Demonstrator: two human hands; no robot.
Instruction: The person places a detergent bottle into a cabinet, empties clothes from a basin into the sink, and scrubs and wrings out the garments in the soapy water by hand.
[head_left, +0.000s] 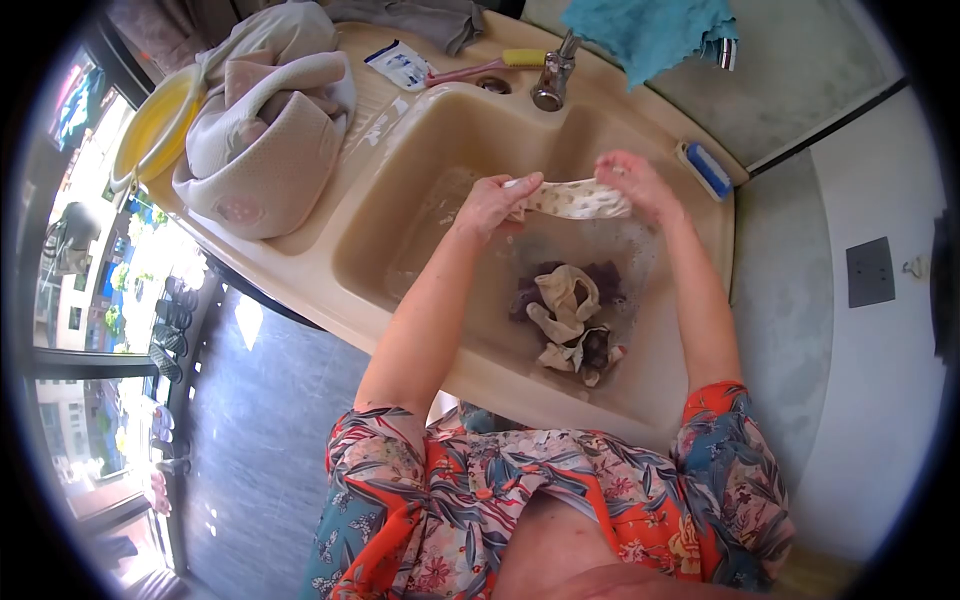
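Note:
Over the sink basin, a small white cloth with brown spots (578, 199) is stretched between my two hands. My left hand (492, 203) is closed on its left end, thumb on top. At the other end, my right hand (638, 186) has its fingers curled around the cloth; they are slightly blurred. Below, a cream sock-like piece (568, 300) and a dark purple cloth (603, 284) lie wet in the cloudy water. Another cream and dark bundle (585, 354) rests beside them, its kind unclear.
The beige sink (395, 180) has a metal faucet (553, 80) at the back. A pink-handled brush (490, 67), a white packet (402, 66) and a blue brush (707, 170) lie on its rim. A pale laundry bag (265, 150) and yellow basin (155, 130) stand left. A teal cloth (655, 35) hangs behind.

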